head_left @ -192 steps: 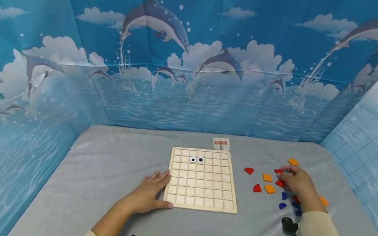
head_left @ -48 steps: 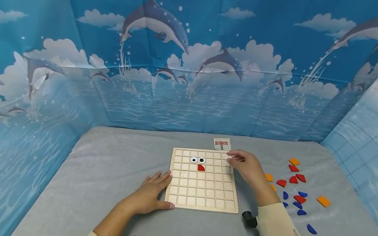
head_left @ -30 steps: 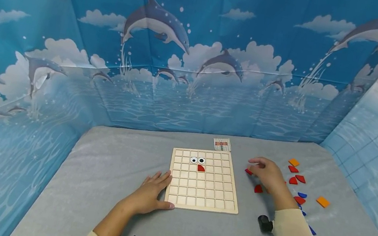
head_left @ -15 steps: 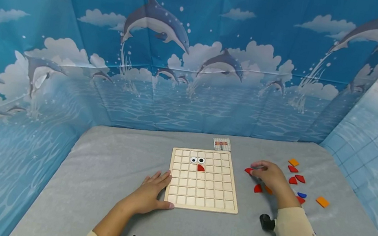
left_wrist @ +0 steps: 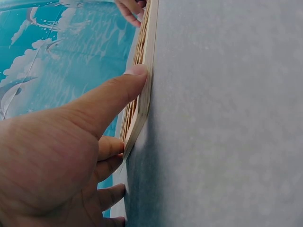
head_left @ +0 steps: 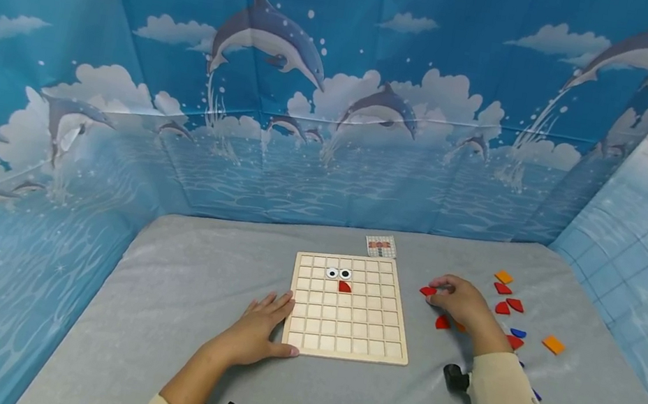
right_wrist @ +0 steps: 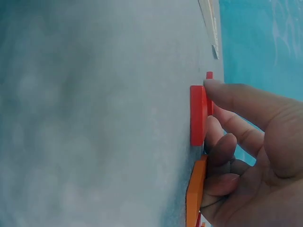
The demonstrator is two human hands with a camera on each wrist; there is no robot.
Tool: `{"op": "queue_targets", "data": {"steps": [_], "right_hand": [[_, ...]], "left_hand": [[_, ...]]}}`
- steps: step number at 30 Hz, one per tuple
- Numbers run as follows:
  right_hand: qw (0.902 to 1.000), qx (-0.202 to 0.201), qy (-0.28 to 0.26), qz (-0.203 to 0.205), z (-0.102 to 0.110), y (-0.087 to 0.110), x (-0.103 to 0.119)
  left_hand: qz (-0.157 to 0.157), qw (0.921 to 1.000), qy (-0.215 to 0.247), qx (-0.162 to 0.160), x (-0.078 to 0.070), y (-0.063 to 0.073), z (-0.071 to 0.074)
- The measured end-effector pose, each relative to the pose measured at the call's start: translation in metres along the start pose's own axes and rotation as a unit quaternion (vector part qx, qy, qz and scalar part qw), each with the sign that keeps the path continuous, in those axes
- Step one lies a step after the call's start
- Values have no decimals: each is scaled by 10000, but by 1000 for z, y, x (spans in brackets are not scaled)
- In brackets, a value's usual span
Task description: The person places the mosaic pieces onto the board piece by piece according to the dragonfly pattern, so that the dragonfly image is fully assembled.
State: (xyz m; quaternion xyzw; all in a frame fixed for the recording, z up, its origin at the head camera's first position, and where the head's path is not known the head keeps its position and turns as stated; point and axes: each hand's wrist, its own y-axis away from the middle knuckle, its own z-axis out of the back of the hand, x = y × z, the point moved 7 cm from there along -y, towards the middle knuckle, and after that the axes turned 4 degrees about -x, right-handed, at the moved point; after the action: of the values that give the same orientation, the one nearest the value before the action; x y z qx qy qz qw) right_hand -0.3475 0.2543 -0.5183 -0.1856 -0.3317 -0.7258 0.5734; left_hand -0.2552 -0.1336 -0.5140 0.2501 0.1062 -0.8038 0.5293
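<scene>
A pale wooden grid board (head_left: 344, 329) lies on the grey cloth. Two round eye pieces (head_left: 345, 274) sit in its upper cells, and a red quarter-circle tile (head_left: 345, 287) fills a cell beneath the right one. My left hand (head_left: 253, 328) rests at the board's lower left, fingers spread, thumb on the near edge (left_wrist: 147, 90). To the right of the board, my right hand (head_left: 461, 303) pinches another red quarter-circle tile (head_left: 427, 291) between thumb and forefinger, low over the cloth. In the right wrist view, a nearer red tile (right_wrist: 198, 116) partly hides the pinched one (right_wrist: 210, 94).
A small printed pattern card (head_left: 380, 246) lies behind the board. Beyond my right hand are scattered orange square tiles (head_left: 554, 345), several red tiles (head_left: 515, 305) and blue half-round tiles (head_left: 518, 333), some hidden by the arm. A dolphin-print curtain (head_left: 330, 161) surrounds the cloth-covered surface.
A red quarter-circle tile has come onto the board below the eyes. My right hand has moved from the board to another red tile, which has shifted slightly in its fingers. The left hand stays put.
</scene>
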Motion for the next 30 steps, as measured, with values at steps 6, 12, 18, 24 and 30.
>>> {"op": "queue_targets", "data": {"steps": [6,12,18,24,30], "right_hand": [[10000,-5,-19,-95,-1,0,-1],[9999,-16,-5,-123,-2,-1,-1],[9999,57,-62,-114,-2,0,-4],[9996,138,-150,-219,0,3,-3],[9994,176,-239,-172,2,6,3]], "left_hand": [[-27,10000,-32,10,-1,2,1],[-8,10000,14,-11,-3,3,4],[-42,10000,2,-11,-4,3,3],[-45,10000,-43,12,-3,2,2],[-40,10000,21,-6,-3,2,2]]}}
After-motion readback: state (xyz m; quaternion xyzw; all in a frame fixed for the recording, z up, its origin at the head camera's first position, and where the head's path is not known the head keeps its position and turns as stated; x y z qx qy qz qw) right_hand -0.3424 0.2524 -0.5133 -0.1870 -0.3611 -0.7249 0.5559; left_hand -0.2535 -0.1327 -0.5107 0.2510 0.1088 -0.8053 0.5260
